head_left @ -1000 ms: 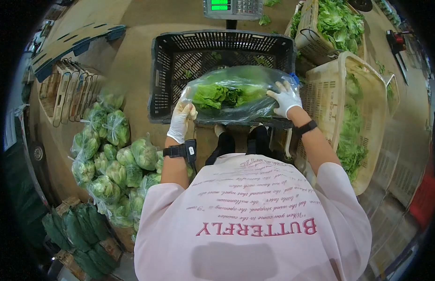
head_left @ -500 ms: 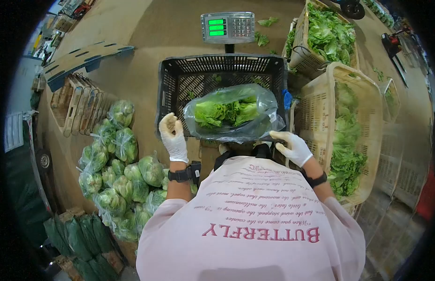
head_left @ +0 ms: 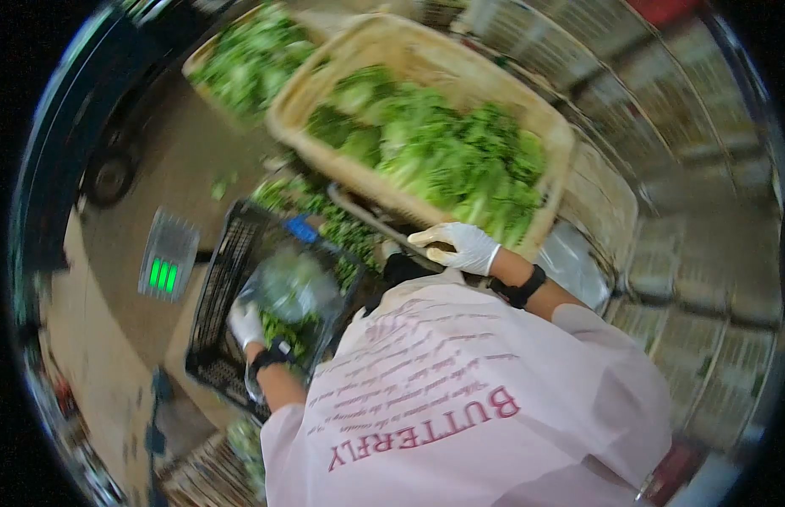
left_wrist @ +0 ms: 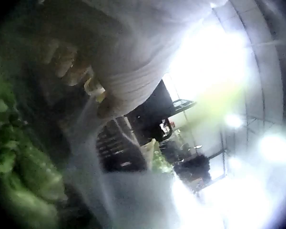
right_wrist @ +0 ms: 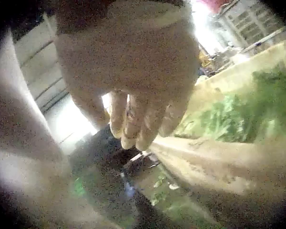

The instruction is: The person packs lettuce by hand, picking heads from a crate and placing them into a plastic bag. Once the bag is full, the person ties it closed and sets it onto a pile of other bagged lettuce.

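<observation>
My white-gloved left hand [head_left: 245, 324] is at the black crate, by the edge of a clear plastic bag [head_left: 293, 283] with leafy lettuce [head_left: 284, 331] in it. Close up in the left wrist view, its thumb and curled fingers pinch the film of the bag [left_wrist: 83, 143]. My right hand [head_left: 464, 247], also gloved, hangs over the near rim of a large cream crate [head_left: 371, 188] filled with loose lettuce [head_left: 447, 156]. Its fingers are loosely bent and hold nothing, as the right wrist view of the hand [right_wrist: 128, 67] shows.
A scale display [head_left: 168, 258] with green digits stands beyond the black crate [head_left: 208, 308]. Another crate of lettuce [head_left: 257, 63] is behind the cream one. Stacked pale crates [head_left: 697, 262] line the right side, and loose leaves [head_left: 295, 196] lie between the crates.
The head view has swung right, toward the cream crate. My right hand has left the bag for the cream crate's rim. The left, apart from the bag half a second ago, now pinches it.
</observation>
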A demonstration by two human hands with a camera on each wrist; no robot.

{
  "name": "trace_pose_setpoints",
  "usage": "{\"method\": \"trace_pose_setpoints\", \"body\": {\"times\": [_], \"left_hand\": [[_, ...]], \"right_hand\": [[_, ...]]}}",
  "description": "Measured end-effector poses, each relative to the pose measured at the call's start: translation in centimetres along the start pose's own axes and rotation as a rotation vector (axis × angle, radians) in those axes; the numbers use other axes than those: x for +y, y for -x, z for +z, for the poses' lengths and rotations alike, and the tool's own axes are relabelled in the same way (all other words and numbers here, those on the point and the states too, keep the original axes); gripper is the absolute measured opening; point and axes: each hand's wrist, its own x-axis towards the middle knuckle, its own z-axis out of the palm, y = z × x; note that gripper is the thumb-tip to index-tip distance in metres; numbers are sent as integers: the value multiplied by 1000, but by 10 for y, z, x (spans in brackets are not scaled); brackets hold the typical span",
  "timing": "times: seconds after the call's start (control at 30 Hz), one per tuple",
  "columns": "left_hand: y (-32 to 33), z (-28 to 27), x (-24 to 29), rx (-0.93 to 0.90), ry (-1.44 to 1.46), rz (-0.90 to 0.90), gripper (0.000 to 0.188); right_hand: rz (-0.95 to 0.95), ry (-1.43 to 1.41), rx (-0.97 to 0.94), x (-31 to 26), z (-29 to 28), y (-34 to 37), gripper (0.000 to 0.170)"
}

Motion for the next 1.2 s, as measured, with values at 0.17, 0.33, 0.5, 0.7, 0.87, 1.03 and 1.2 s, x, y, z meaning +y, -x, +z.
{"method": "trace_pose_setpoints", "body": {"times": [0.17, 0.33, 0.5, 0.7, 0.87, 1.03, 1.2], "left_hand": [[-6, -8, 57, -6, 240, -125, 31], [7, -2, 163, 154, 316, 7, 26], [-9, 14, 246, 22, 159, 234, 23], [-9, 50, 281, -54, 192, 218, 23], [-5, 59, 273, -82, 277, 149, 23], [-7, 65, 285, -78, 314, 122, 23], [7, 89, 373, -308, 458, 263, 24]], "right_hand": [[227, -246, 498, 73, -81, 50, 27], [882, 23, 907, 257, -186, 65, 41], [1452, 186, 511, 374, -243, -3, 65], [1567, 88, 452, 374, -239, -44, 49], [1215, 334, 788, 355, -237, -7, 61], [939, 104, 857, 273, -234, 45, 61], [89, -204, 1114, 184, -223, 51, 73]]}}
